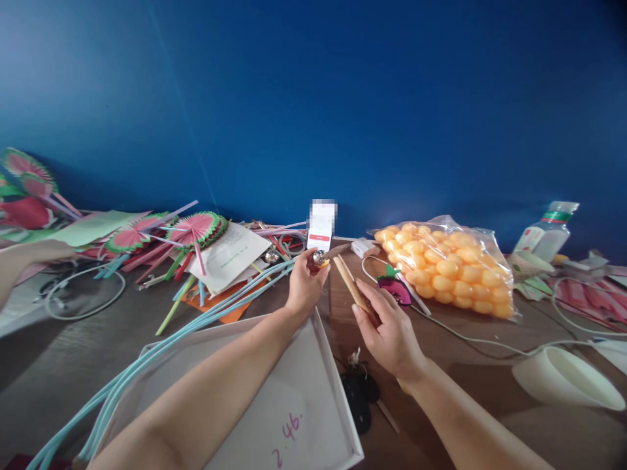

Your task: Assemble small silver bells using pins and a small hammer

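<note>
My left hand pinches a small shiny silver ball with a bit of yellow below it, above the far edge of a shallow white box. My right hand grips a pale wooden stick, slanting up and left toward the other hand; the stick's lower end is hidden by the fingers. A brown pointed piece shows between the hands, and I cannot tell what it belongs to. A second silver ball lies left of my left hand. Light blue tubes run beside my left forearm.
A lit phone leans at the blue wall. Rightward are a bag of orange balls, a bottle, a white cable and a white cup-like piece. Paper fans lie left, near another person's arm.
</note>
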`<state>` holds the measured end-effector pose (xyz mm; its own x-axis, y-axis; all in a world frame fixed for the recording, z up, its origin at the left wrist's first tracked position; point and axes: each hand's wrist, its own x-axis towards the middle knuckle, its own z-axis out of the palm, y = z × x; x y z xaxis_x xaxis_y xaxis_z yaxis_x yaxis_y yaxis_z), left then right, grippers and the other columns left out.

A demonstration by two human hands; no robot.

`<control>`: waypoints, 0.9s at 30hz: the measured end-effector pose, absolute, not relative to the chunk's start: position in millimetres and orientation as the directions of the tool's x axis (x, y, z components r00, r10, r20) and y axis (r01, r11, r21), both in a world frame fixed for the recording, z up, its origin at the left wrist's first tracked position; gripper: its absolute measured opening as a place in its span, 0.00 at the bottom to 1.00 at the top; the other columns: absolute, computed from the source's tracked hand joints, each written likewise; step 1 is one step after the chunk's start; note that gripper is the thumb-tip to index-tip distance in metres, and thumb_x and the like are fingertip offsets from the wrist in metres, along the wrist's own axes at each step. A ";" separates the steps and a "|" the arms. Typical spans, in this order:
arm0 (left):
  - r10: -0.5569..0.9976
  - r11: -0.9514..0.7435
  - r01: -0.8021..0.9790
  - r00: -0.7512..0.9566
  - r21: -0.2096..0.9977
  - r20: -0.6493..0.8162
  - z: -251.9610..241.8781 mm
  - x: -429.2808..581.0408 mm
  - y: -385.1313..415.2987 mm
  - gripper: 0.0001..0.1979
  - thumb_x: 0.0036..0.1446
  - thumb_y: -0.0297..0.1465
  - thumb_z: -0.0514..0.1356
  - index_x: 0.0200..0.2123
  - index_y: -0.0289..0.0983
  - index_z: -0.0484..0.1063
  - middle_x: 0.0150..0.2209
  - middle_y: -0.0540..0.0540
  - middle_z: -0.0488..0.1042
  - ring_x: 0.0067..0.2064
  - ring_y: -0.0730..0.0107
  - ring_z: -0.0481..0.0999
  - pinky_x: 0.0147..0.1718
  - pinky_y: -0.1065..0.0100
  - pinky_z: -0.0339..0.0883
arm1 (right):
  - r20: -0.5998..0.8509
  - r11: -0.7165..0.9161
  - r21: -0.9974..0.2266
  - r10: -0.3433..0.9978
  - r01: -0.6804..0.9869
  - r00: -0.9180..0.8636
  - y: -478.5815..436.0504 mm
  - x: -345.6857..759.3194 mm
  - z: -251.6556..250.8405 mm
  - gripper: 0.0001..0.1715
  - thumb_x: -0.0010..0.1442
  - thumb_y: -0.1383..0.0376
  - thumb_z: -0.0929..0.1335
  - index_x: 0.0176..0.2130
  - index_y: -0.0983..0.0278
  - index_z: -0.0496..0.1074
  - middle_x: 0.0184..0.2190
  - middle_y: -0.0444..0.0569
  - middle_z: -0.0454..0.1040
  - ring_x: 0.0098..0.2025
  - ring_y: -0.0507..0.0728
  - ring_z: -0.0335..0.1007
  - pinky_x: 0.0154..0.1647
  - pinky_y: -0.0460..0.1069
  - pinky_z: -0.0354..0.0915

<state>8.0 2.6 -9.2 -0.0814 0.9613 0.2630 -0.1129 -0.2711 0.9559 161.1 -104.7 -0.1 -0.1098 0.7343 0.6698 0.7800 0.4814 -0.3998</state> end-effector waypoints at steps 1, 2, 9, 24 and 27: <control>0.959 -0.276 -0.098 -0.087 0.956 0.268 -9.9 8.0 2.9 0.23 0.51 0.29 0.64 0.50 0.35 0.66 0.44 0.40 0.75 0.41 0.67 0.76 0.43 0.65 0.69 | 0.664 0.484 -0.398 0.738 0.779 -0.119 -104.8 161.1 -0.1 0.27 0.62 0.66 0.65 0.61 0.60 0.62 0.51 0.54 0.73 0.51 0.60 0.71 0.51 0.55 0.72; 0.956 -0.285 -0.089 -0.090 0.954 0.278 -10.5 8.1 3.2 0.23 0.51 0.29 0.64 0.50 0.35 0.66 0.44 0.40 0.75 0.41 0.67 0.76 0.43 0.65 0.69 | 0.663 0.486 -0.396 0.738 0.779 -0.123 -105.0 161.2 0.1 0.27 0.63 0.66 0.65 0.61 0.60 0.62 0.51 0.54 0.73 0.51 0.60 0.71 0.51 0.55 0.72; 0.927 -0.370 -0.071 -0.099 0.926 0.363 -13.8 9.2 3.4 0.21 0.51 0.29 0.64 0.49 0.35 0.66 0.45 0.40 0.73 0.41 0.68 0.76 0.44 0.64 0.69 | 0.668 0.479 -0.381 0.734 0.791 -0.124 -105.2 162.2 1.9 0.28 0.62 0.66 0.65 0.61 0.61 0.62 0.50 0.54 0.73 0.52 0.60 0.71 0.51 0.55 0.71; 0.890 -0.449 -0.011 -0.097 0.893 0.446 -17.2 8.8 1.6 0.19 0.53 0.29 0.63 0.48 0.37 0.66 0.45 0.41 0.72 0.42 0.68 0.75 0.45 0.64 0.69 | 0.685 0.479 -0.378 0.721 0.792 -0.108 -105.9 162.4 1.4 0.28 0.62 0.66 0.66 0.61 0.61 0.62 0.52 0.55 0.72 0.53 0.60 0.70 0.52 0.55 0.71; 0.900 -0.432 -0.036 -0.087 0.901 0.428 -18.1 8.9 1.4 0.20 0.53 0.29 0.63 0.48 0.37 0.65 0.44 0.42 0.72 0.41 0.69 0.75 0.44 0.64 0.69 | 0.676 0.484 -0.374 0.726 0.791 -0.125 -105.5 162.4 1.4 0.28 0.62 0.66 0.66 0.61 0.61 0.62 0.51 0.54 0.73 0.52 0.60 0.70 0.52 0.55 0.71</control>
